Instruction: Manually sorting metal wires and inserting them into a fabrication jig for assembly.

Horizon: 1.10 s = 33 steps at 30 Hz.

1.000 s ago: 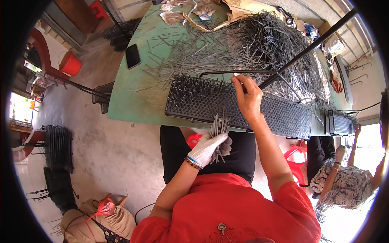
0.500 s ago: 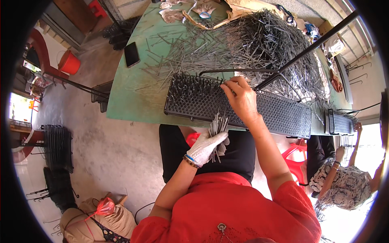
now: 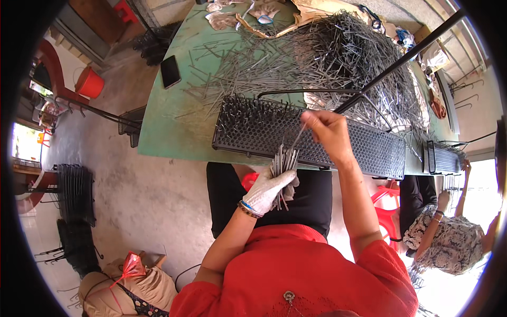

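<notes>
Fingers (image 3: 311, 120) of the bare right hand (image 3: 334, 136) are pressed close together at the tips, and they pinch one thin gray strip (image 3: 300, 134). It slants down toward a bunch of gray strips (image 3: 284, 161); I cannot tell if its low end touches them. The white-gloved left hand (image 3: 266, 190) curls tight around that bunch, and the ends poke out above and below.

Just past the hands, a long black tray (image 3: 364, 145) full of little holes lies along the near edge of the green desk (image 3: 174, 121). Lots of dark strips (image 3: 253, 112) stand up in its left part. A long black bar (image 3: 406, 57) slants up over it to the right.

Behind the tray sits a big messy pile of strips (image 3: 364, 53), with loose ones (image 3: 248, 68) spread out to the left. A black phone (image 3: 170, 72) lies near the left side. Far right, another person (image 3: 449, 240) sits by a second black tray (image 3: 443, 160).
</notes>
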Tool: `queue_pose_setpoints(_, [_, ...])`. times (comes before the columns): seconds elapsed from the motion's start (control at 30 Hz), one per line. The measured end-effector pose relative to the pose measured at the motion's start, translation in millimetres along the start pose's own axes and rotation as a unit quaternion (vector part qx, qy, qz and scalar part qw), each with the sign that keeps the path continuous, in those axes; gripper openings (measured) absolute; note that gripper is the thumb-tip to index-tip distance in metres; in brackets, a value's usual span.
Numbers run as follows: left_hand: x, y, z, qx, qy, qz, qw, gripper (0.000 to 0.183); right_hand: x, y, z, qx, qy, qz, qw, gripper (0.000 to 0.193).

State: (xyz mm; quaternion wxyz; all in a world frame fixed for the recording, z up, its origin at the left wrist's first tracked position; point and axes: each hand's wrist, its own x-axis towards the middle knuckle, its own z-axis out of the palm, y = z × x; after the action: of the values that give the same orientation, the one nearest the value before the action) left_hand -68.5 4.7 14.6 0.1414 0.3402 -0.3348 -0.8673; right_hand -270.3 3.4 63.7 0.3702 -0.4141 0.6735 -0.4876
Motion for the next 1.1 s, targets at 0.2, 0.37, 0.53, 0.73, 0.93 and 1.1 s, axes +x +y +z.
queue_pose_setpoints(0.2, [2.1, -3.1, -0.3, -0.011, 0.017, -0.041, 0.999, 0.021, 19.3, -0.6, 8.7, -0.089, 0.221, -0.205, 0.949, 0.018])
queue_pose_setpoints(0.37, [4.8, -7.4, -2.1, -0.054, -0.006, -0.025, 0.998, 0.023, 26.2, 11.8, 15.6, -0.137, 0.213, -0.247, 0.935, 0.016])
queue_pose_setpoints(0.53, [0.3, -4.3, 1.4, -0.050, 0.019, -0.052, 0.997, 0.019, 30.9, 23.8, 23.9, -0.175, 0.229, -0.322, 0.902, 0.016])
queue_pose_setpoints(0.73, [1.2, -1.4, 0.2, 0.002, 0.022, -0.061, 0.998, 0.019, 32.5, 24.5, 26.4, -0.214, 0.223, -0.330, 0.892, 0.019])
queue_pose_setpoints(0.93, [-1.3, 2.1, -2.6, 0.015, -0.019, -0.050, 0.998, 0.021, 32.2, 30.1, 27.1, -0.273, 0.215, -0.381, 0.857, 0.019])
queue_pose_setpoints(1.1, [-0.6, 0.4, -6.7, -0.045, -0.033, -0.053, 0.997, 0.023, 29.4, 30.4, 23.6, -0.312, 0.218, -0.388, 0.840, 0.017])
